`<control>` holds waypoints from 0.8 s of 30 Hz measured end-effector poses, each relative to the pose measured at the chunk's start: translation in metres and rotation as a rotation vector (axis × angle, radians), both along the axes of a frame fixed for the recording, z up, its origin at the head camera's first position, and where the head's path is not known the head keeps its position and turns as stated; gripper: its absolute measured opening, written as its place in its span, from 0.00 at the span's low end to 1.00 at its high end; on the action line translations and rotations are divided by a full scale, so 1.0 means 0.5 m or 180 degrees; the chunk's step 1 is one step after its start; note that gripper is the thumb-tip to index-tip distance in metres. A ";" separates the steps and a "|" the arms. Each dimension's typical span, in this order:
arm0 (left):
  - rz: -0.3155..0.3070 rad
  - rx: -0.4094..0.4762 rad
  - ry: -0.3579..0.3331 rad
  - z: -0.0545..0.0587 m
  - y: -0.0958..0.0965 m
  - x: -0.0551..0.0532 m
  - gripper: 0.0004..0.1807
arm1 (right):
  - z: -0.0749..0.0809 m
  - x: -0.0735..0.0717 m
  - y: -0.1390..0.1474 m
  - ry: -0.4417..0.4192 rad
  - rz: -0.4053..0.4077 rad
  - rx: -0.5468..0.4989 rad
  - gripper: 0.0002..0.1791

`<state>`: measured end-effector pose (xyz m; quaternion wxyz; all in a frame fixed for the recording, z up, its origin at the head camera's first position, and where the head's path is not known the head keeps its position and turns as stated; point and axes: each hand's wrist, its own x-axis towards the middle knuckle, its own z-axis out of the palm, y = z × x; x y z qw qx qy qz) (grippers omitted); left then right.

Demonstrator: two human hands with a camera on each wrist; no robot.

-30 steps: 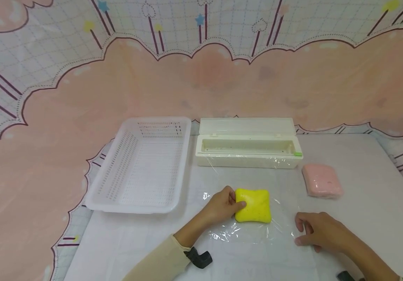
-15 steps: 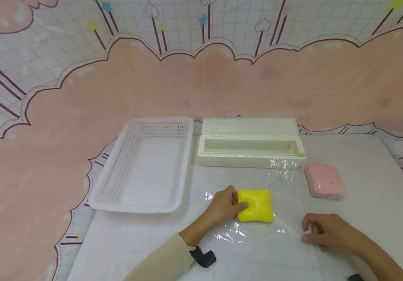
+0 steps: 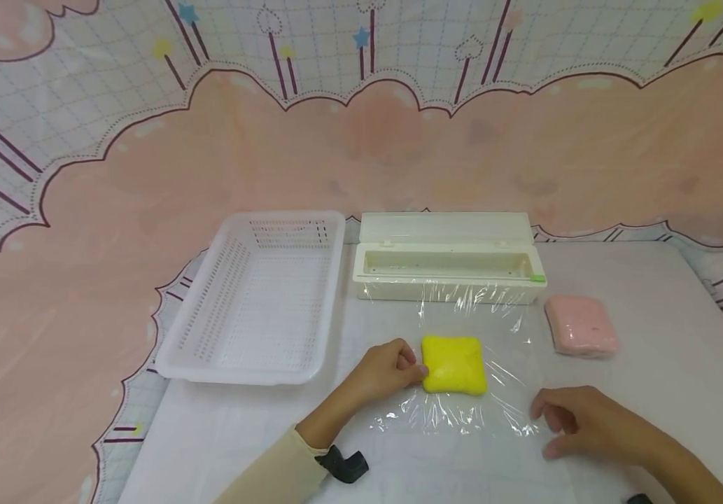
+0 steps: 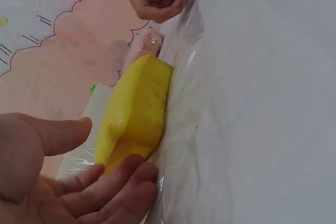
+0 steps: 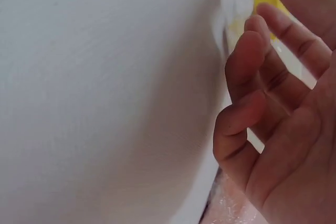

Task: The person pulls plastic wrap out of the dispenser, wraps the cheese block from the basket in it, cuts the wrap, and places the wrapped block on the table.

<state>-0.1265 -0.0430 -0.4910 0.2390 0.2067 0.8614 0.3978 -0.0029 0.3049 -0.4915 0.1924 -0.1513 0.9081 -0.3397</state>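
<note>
A yellow pillow-shaped block lies on a sheet of clear plastic wrap in the middle of the table. My left hand is at the block's left edge in the head view. Its thumb and fingers are spread apart in the left wrist view, with the fingertips close to the yellow block; whether they touch it I cannot tell. By the wrap's right front corner is my right hand, thumb and fingers apart and loosely bent. Nothing shows between the fingers of the right hand in the right wrist view.
Behind the block stands a white wrap dispenser box with its lid up, the wrap reaching its front. A white perforated basket is at the left. Toward the right lies a pink block in shiny plastic. A patterned cloth hangs behind.
My left hand has let go of the yellow block and shifted slightly left. The right hand's thumb and fingers have parted from the wrap corner, which now lies more spread out.
</note>
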 end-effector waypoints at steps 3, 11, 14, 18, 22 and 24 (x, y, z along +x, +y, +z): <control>-0.0363 -0.0129 0.0316 0.005 -0.034 0.006 0.10 | 0.001 -0.002 -0.003 -0.0042 0.0044 0.0076 0.22; -0.1005 -0.0125 0.0558 -0.005 -0.123 0.014 0.05 | -0.007 -0.007 -0.002 -0.0124 -0.0026 0.0248 0.20; -0.1243 -0.0215 0.0602 -0.009 -0.140 0.017 0.10 | -0.009 -0.008 -0.007 -0.0048 -0.0077 0.0412 0.19; -0.1362 -0.0274 0.0608 -0.010 -0.150 0.018 0.13 | -0.011 -0.012 -0.014 -0.0006 -0.0159 0.0486 0.16; -0.1401 -0.0207 0.0631 -0.012 -0.148 0.013 0.09 | -0.010 -0.014 -0.012 -0.0035 -0.0212 0.0433 0.13; -0.1397 -0.0171 0.0649 -0.014 -0.147 0.011 0.07 | -0.011 -0.015 -0.010 -0.0066 -0.0228 0.0416 0.13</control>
